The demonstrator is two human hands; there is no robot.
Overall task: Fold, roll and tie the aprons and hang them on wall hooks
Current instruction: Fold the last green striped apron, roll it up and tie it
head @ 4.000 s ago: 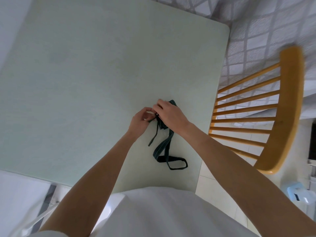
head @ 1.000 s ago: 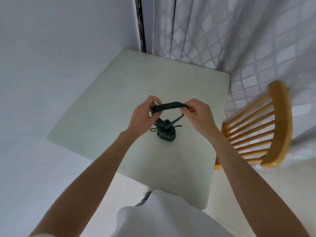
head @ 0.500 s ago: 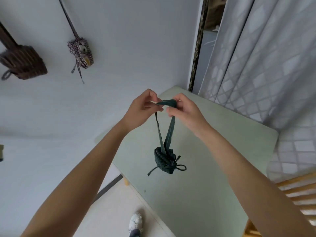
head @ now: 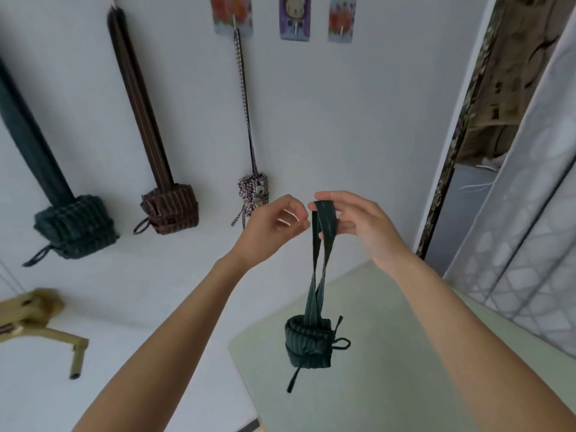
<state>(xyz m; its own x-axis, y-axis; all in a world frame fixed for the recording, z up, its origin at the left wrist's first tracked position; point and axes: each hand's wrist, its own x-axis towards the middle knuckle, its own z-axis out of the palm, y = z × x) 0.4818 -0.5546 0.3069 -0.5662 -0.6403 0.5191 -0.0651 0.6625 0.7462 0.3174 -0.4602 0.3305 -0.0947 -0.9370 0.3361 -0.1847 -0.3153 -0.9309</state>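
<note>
Two bare hands are raised in front of you, close together but not touching. Your right hand (head: pixel 358 226) pinches the top of a dark green strap loop (head: pixel 322 241), with the strap draped over its fingers. Your left hand (head: pixel 271 229) sits just beside it, fingers curled loosely with a gap between finger and thumb; it does not appear to grip the strap.

From the loop, two strap lengths hang down and cross before reaching a rolled green striped apron (head: pixel 308 342). The roll is bound by a thin cord tied in a bow, with loose ends sticking out to the right and below. It dangles in the air above the corner of a pale green table (head: pixel 389 369).

On the white wall (head: pixel 327 120) beyond your hands, three other rolled aprons hang by long straps: a checked one (head: pixel 253 194) nearest your left hand, a brown striped one (head: pixel 170 208) further left, and a dark green one (head: pixel 74 227) at far left. Three picture-backed hooks (head: pixel 294 18) line the top of the wall; the checked apron's strap hangs from the leftmost. A patterned curtain (head: pixel 530 229) hangs at the right.
</note>
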